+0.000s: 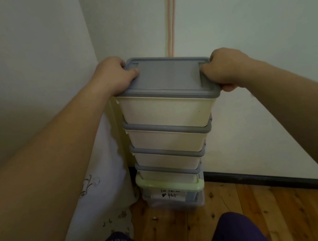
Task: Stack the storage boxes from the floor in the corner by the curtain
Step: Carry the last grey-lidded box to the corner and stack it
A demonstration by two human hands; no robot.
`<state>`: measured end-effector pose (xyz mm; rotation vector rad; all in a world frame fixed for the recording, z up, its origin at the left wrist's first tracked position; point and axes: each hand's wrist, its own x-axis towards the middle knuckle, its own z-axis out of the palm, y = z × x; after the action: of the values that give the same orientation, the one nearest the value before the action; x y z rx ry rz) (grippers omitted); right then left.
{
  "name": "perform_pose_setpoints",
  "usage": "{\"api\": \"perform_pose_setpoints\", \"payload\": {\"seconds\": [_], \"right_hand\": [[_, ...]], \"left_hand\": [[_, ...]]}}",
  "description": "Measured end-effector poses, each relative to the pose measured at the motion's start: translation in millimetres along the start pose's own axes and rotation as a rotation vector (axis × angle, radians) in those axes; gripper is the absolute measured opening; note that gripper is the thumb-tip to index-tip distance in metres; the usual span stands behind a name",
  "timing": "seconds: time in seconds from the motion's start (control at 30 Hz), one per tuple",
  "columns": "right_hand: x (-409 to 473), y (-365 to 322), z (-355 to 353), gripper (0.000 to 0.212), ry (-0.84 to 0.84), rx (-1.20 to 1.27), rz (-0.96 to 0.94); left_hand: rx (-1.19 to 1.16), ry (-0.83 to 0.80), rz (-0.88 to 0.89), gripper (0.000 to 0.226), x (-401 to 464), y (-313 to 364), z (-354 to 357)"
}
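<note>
A tall stack of storage boxes (167, 140) stands on the wooden floor (254, 220) in the corner where two pale walls meet. The top box (169, 108) is cream with a grey lid (167, 74); its lid is shut, so what it holds cannot be seen. Below it sit three more cream boxes with grey lids, each nested under the one above and showing only a front strip. The lowest box (173, 199) is clear with a pale green lid (168, 184) and carries a white label with dark handwriting too small to read; its contents are blurred.

The left hand (113, 75) grips the far left edge of the grey lid, thumb lying on top and fingers curled over the rim. The right hand (223, 69) grips the right edge of the same lid, fingers curled round the rim and under it.

A pale curtain (105, 182) with a faint dark pattern hangs just left of the stack, touching the floor beside the clear box. Two thin pinkish cords (171, 13) run down the far wall behind the stack. A dark skirting board (269, 179) lines the wall on the right. The person's knees in dark purple trousers (236, 233) show at the near edge, and small bits of debris lie on the floor in front of the stack.
</note>
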<state>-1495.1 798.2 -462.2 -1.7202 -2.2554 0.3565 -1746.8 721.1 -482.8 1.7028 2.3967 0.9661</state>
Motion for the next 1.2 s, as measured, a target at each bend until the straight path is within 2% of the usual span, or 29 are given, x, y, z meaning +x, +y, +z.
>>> {"api": "perform_pose_setpoints", "payload": {"seconds": [0.2,0.5,0.73,0.97,1.2], "right_hand": [[-2,-4,6,0.024,0.022,-0.119,-0.01],[7,3,12,0.033,0.05,-0.067,-0.04],[0,4,15,0.029,0.05,-0.041,-0.039],[-7,2,14,0.027,0.044,-0.052,-0.03],[-4,4,8,0.027,0.01,0.019,-0.004]], "left_hand": [[-0.013,0.004,0.004,0.047,-3,-1,0],[-0.01,-0.003,0.022,0.043,-9,-6,-5],[-0.004,0.02,-0.006,0.051,-5,-10,-1],[-0.024,0.041,0.001,0.048,-3,-12,3],[-0.12,0.015,-0.042,0.054,-2,-15,1]]}}
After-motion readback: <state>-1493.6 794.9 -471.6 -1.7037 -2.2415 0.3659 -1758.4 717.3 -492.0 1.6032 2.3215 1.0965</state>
